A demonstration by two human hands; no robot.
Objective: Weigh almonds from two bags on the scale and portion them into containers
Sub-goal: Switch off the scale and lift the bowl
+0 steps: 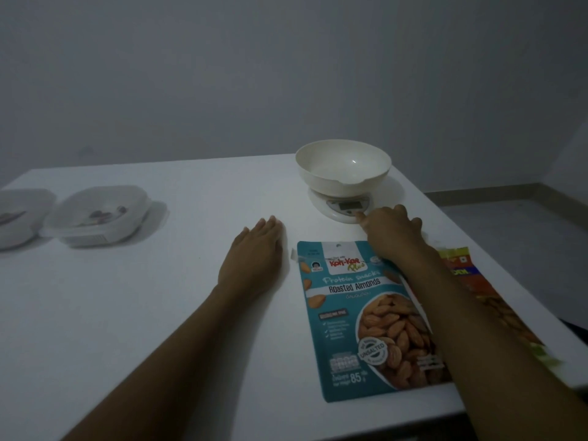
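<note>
Scale display unreadable; red bag arm-hidden.

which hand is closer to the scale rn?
Right. The right hand has its fingertip on the front of the scale, by the display. The left hand lies flat on the table, off to the scale's left.

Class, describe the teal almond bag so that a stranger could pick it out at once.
On the white table, look below the scale near the right edge. The teal bag lies flat there, printed "Roasted Almonds"; the bag beside it is orange and yellow.
</note>
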